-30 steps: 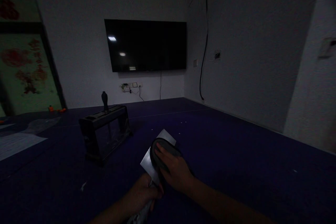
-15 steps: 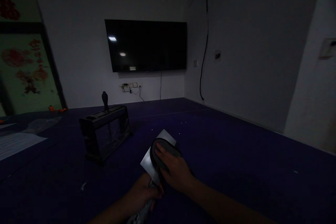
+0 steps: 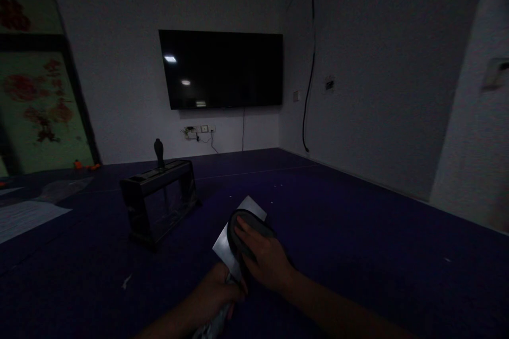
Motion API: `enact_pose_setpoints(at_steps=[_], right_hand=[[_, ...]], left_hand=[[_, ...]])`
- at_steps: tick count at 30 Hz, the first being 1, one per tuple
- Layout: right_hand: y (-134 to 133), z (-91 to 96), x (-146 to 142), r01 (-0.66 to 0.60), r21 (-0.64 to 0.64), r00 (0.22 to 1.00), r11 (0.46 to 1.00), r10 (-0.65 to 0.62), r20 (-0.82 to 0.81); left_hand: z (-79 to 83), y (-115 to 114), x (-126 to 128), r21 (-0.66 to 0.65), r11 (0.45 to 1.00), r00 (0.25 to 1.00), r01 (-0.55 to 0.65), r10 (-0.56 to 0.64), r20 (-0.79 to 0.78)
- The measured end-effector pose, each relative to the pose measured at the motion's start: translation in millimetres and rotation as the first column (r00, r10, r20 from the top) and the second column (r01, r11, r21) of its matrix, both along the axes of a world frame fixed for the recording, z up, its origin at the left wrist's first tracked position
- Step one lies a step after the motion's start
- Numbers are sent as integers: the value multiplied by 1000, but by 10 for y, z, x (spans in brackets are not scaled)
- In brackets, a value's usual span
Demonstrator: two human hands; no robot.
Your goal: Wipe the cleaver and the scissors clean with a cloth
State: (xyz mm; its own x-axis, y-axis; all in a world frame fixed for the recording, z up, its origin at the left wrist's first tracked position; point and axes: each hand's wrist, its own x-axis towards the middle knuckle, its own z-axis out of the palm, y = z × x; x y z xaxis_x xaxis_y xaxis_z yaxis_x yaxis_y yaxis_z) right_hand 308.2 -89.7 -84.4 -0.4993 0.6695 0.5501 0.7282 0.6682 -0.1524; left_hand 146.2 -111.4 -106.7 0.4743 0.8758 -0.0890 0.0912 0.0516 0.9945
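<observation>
My left hand (image 3: pixel 217 288) is closed around the lower end of a cleaver-like tool with a broad, shiny rectangular blade (image 3: pixel 225 246). Below the fist a pale, crinkled-looking part sticks out, too dark to make out. My right hand (image 3: pixel 266 259) presses a grey oval pad with a black rim (image 3: pixel 248 222) against the blade, fingers flat on its top. The pad covers the middle of the blade, whose far corner shows beyond it. Both hands are close together over the dark purple surface (image 3: pixel 338 238).
Left of my hands stands a black frame with an upright handle (image 3: pixel 159 175). Papers (image 3: pixel 32 217) and clear plastic (image 3: pixel 63 188) lie at the left, with orange items (image 3: pixel 85 165) behind. White scraps dot the surface. A television (image 3: pixel 222 69) hangs on the back wall; a cable (image 3: pixel 310 90) dangles nearby.
</observation>
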Motion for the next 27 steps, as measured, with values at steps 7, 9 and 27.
enact_pose_setpoints(at_steps=[7,9,27], right_hand=[[-1,-2,-1,-3,5,1000,1000,3,-4],[2,-9,-3,2,2,1000,1000,-2,-4],[1,-7,1,-5,13,1000,1000,5,-16]], left_hand=[[31,-31,10,-13,1000,1000,5,-5,2],[48,-33,6,-3,1000,1000,-2,2,0],[53,-23,11,-18,1000,1000,5,-5,4]])
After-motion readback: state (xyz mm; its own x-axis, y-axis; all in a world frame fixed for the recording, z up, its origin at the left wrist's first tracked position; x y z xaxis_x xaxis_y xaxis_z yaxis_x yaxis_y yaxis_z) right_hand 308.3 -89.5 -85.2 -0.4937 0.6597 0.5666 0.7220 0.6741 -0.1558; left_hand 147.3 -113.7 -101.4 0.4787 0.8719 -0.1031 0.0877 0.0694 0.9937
